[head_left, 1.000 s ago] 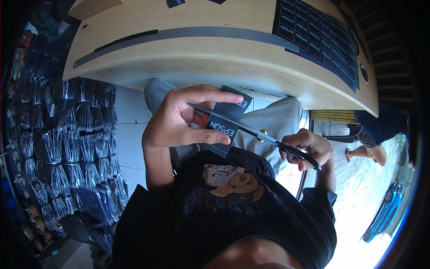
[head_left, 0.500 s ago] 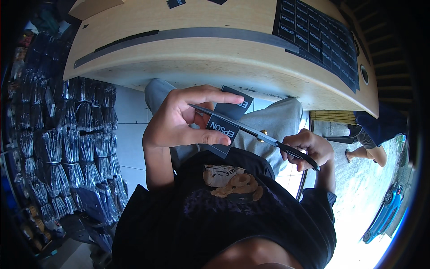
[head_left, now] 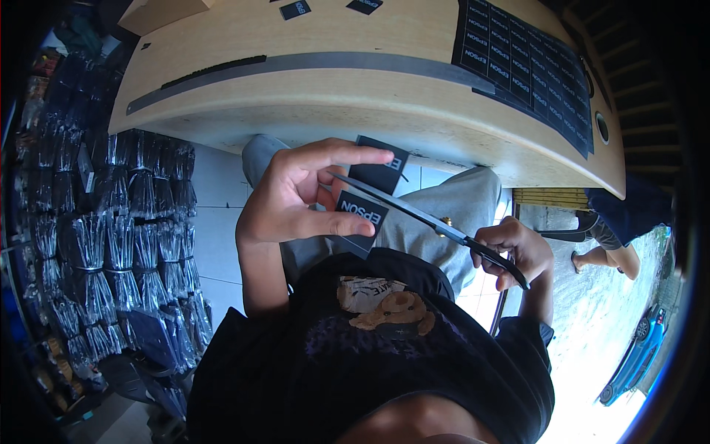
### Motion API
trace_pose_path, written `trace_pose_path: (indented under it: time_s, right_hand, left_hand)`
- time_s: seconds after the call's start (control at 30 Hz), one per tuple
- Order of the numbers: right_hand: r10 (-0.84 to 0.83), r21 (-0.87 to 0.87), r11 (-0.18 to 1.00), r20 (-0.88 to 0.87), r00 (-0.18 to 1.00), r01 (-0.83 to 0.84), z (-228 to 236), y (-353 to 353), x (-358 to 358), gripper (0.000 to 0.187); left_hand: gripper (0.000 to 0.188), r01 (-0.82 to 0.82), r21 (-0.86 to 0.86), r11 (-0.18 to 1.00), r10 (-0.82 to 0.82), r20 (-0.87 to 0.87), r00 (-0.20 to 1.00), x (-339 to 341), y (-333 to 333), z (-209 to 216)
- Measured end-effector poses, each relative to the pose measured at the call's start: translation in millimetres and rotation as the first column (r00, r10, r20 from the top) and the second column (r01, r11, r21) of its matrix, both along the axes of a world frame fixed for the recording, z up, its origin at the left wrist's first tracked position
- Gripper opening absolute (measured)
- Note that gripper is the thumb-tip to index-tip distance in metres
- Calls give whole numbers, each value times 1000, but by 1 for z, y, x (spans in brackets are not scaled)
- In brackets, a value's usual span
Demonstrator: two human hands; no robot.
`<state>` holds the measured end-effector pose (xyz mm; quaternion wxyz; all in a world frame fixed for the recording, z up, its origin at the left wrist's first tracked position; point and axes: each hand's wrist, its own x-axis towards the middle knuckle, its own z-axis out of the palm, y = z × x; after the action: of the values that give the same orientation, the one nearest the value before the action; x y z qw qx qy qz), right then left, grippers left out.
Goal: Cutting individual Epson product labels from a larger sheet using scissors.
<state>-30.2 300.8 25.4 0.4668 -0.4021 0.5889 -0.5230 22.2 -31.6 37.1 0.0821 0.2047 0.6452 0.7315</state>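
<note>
Below the near edge of the tabletop (head_left: 370,111), the left hand (head_left: 296,200) pinches a strip of black labels (head_left: 366,203) between thumb and fingers while the right hand (head_left: 518,251), closed through the handles, holds scissors (head_left: 425,214) whose blades meet the strip, above the lap

Both hands (head_left: 296,203) raised, seemingly gripping.

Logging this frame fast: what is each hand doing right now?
Left hand: holding a black label strip between thumb and fingers.
Right hand: closed on the handles of scissors, blades at the strip.
</note>
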Motion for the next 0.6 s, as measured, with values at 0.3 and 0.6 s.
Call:
trace_pose_path:
  time_s: [0.3, 0.6]
  right_hand:
    - [-306, -27, 950, 97, 947, 310, -11, 27, 25, 69]
    - [-447, 35, 893, 199, 872, 449, -20, 41, 52, 70]
  left_hand:
    - [22, -621, -257, 741, 539, -325, 777, -90, -53, 8]
    - [70, -768, -611, 194, 292, -711, 640, -214, -106, -11]
